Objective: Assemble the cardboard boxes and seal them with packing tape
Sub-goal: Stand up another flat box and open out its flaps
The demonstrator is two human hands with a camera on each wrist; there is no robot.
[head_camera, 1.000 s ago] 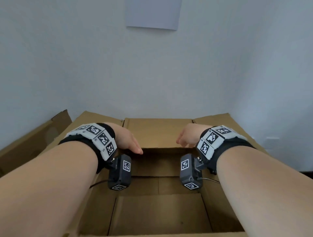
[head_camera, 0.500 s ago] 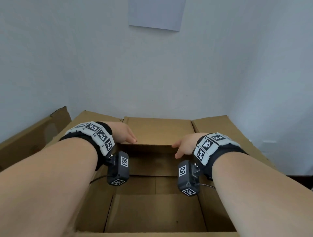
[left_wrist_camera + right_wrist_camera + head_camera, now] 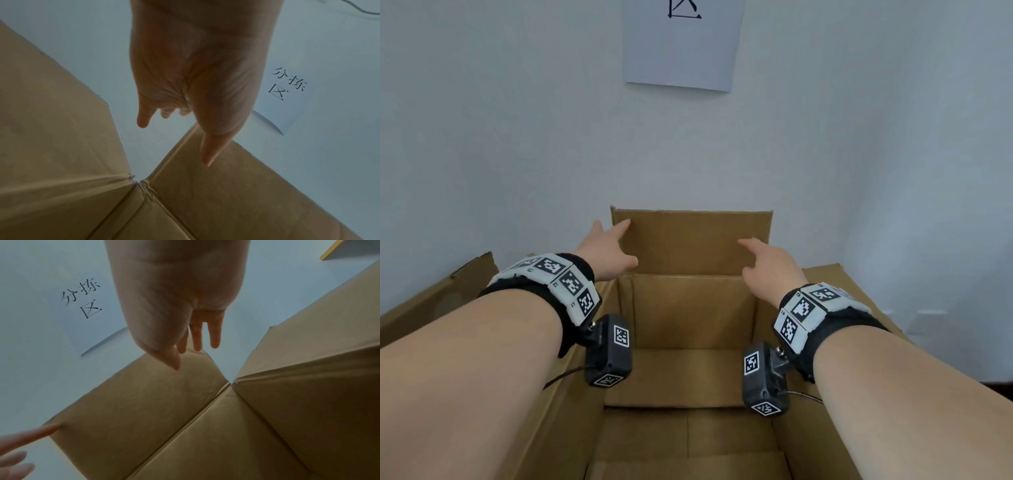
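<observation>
An open brown cardboard box point(image 3: 688, 377) stands in front of me, its inside facing up. Its far flap point(image 3: 691, 240) stands upright against the wall. My left hand point(image 3: 609, 246) reaches to the flap's left edge with fingers spread and straight; in the left wrist view the left hand point(image 3: 185, 97) has its thumb lying on the flap point(image 3: 246, 178). My right hand point(image 3: 767, 263) is stretched toward the flap's right part, fingers extended. The right wrist view shows the right hand point(image 3: 180, 331) with its fingertips at the flap's top edge point(image 3: 154, 394). Neither hand holds anything.
The left side flap point(image 3: 431, 308) and right side flap point(image 3: 852, 301) splay outward. A white wall rises right behind the box, with a paper sign point(image 3: 681, 44) taped on it. No tape is in view.
The far flap, folded outward and flat before, now stands upright. Both hands have moved forward and up from the box's far rim to the flap, and their fingers have straightened.
</observation>
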